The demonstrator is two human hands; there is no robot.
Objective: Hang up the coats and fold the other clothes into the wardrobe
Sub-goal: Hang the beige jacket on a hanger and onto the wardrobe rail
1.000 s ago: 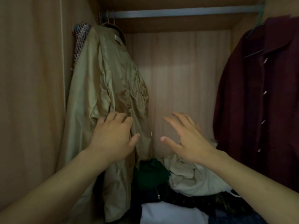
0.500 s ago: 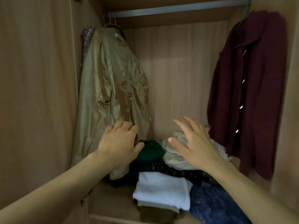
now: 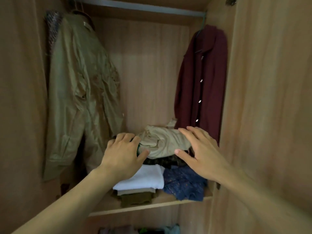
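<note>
Head-worn view, close, forward and down into wardrobe (image 3: 152, 81).

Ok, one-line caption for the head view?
Both hands, left and right, flank a crumpled beige garment between two hung coats.

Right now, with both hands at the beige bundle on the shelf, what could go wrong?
1. The beige bundle lies crumpled, not folded, on top of darker clothes; pushing it may make it slide or unroll.
2. The white stack and blue garment sit near the shelf edge; a nudge from the left hand or right hand might knock them off.
</note>
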